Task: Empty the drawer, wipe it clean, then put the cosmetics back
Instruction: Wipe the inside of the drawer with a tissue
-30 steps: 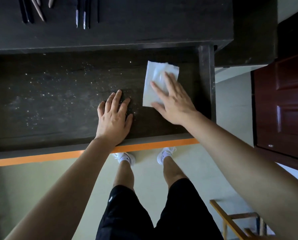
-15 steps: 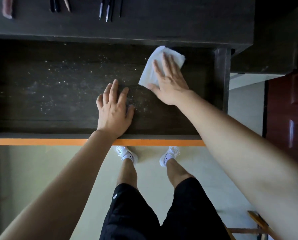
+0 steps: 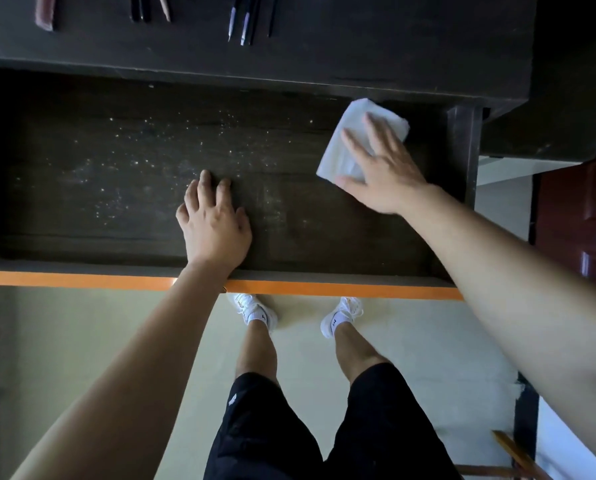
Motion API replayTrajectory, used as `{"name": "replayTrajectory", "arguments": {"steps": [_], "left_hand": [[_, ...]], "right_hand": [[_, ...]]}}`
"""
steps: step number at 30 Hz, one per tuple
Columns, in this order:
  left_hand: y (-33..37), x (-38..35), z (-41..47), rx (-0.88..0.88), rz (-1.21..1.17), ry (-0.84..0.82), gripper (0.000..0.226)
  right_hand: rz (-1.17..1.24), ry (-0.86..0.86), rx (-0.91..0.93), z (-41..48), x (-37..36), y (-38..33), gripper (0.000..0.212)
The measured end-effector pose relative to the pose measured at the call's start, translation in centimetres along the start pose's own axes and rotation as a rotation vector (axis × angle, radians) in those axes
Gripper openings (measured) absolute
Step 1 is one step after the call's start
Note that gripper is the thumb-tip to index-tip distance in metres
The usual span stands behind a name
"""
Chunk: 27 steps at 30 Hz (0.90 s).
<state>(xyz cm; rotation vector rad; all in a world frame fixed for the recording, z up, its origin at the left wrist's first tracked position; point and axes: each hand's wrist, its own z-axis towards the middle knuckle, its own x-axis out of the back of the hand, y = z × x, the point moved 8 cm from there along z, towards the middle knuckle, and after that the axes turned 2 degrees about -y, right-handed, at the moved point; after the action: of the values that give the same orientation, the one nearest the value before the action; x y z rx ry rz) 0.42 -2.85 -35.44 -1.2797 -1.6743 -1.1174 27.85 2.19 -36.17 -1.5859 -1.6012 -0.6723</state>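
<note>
Dusty drawer [image 3: 116,174] — pencils [image 3: 244,22] above; right hand [image 3: 383,174] presses cloth [image 3: 355,133].

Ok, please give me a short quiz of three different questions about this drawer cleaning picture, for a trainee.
1. True or false: the drawer holds no cosmetics.
2. Which hand presses the white wipe? A) left hand B) right hand
3. Fill in: the pencils lie on the ____ above the drawer.

Key: 1 true; 2 B; 3 desktop.
</note>
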Motion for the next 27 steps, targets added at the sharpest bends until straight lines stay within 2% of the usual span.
{"name": "replayTrajectory", "arguments": {"steps": [6, 9, 12, 17, 20, 23, 27], "left_hand": [[0.1, -0.3, 0.0, -0.001, 0.011, -0.006, 0.056], [0.1, -0.2, 0.0, -0.008, 0.009, 0.0, 0.056], [0.1, -0.2, 0.0, -0.004, 0.011, -0.004, 0.056], [0.1, -0.3, 0.0, -0.002, 0.017, -0.019, 0.056], [0.1, -0.5, 0.0, 0.0, 0.017, -0.037, 0.056], [0.2, -0.5, 0.0, -0.001, 0.013, -0.039, 0.055], [0.3, -0.4, -0.1, 0.005, 0.004, -0.042, 0.055]], "right_hand": [[-0.082, 0.016, 0.208, 4.5, 1.1, -10.8, 0.078], [-0.088, 0.003, 0.261, 4.5, 0.2, -12.9, 0.078], [-0.066, 0.006, 0.249, 3.0, -0.1, -9.4, 0.08], [0.027, 0.01, -0.158, -2.0, -1.5, 4.1, 0.08], [0.024, 0.0, -0.242, -2.9, -2.3, 6.6, 0.079], [-0.036, 0.013, -0.151, -2.2, -2.7, 3.5, 0.08], [-0.078, 0.01, 0.195, -3.9, -4.9, -5.6, 0.075]]}}
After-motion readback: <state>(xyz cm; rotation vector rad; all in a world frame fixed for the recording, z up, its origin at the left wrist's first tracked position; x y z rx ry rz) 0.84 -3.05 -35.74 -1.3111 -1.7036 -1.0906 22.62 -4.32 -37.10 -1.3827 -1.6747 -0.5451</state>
